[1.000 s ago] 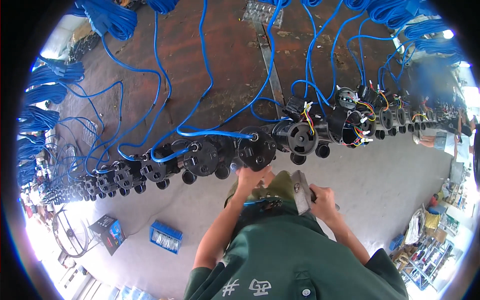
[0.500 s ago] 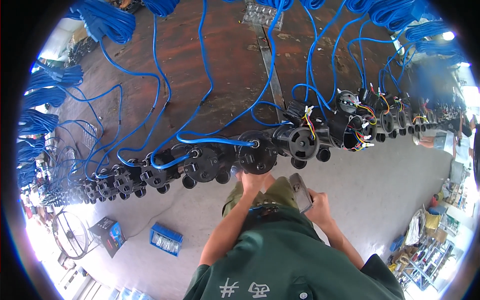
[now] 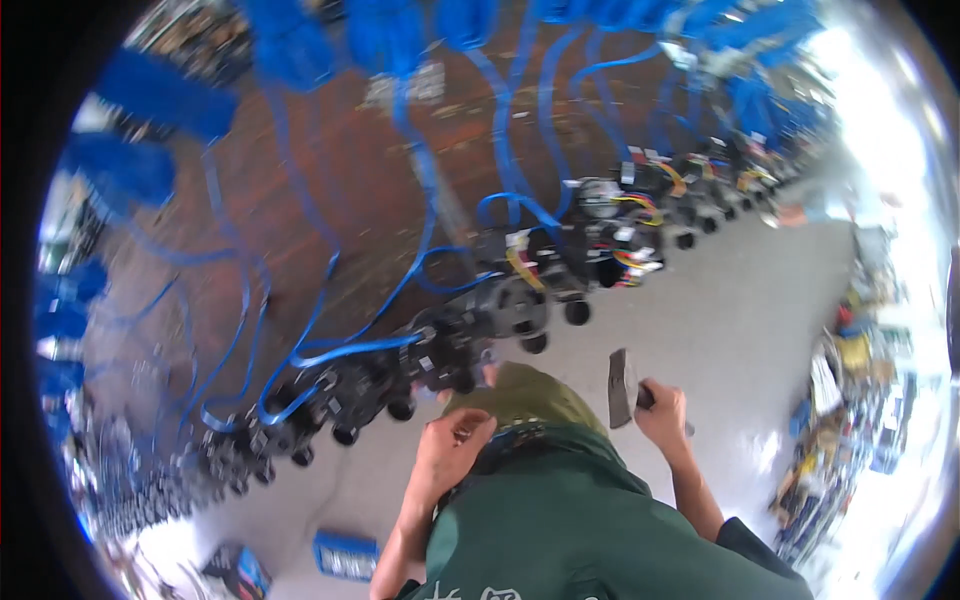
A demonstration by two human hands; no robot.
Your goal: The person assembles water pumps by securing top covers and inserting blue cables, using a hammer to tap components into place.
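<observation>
My right hand grips the dark handle of a hammer, its worn grey metal head standing to the left of my fist, over the floor. My left hand is in front of my waist, fingers curled in toward the palm; whether something small is between them I cannot make out. Just beyond it runs a row of black cylindrical motor housings along the table's near edge. Blue cables lead from several of them. Housings farther right show open ends with coloured wires and white connectors.
The dark, worn table carries coiled blue cable bundles along its far side. A blue crate and a printed box stand on the floor at lower left. Shelves with mixed goods line the right. Another person's arm shows at far right.
My view has swung, so the table row now slants. My left hand has come back from beneath the housings toward my waist. The hammer has turned in my right hand, moving slightly right.
</observation>
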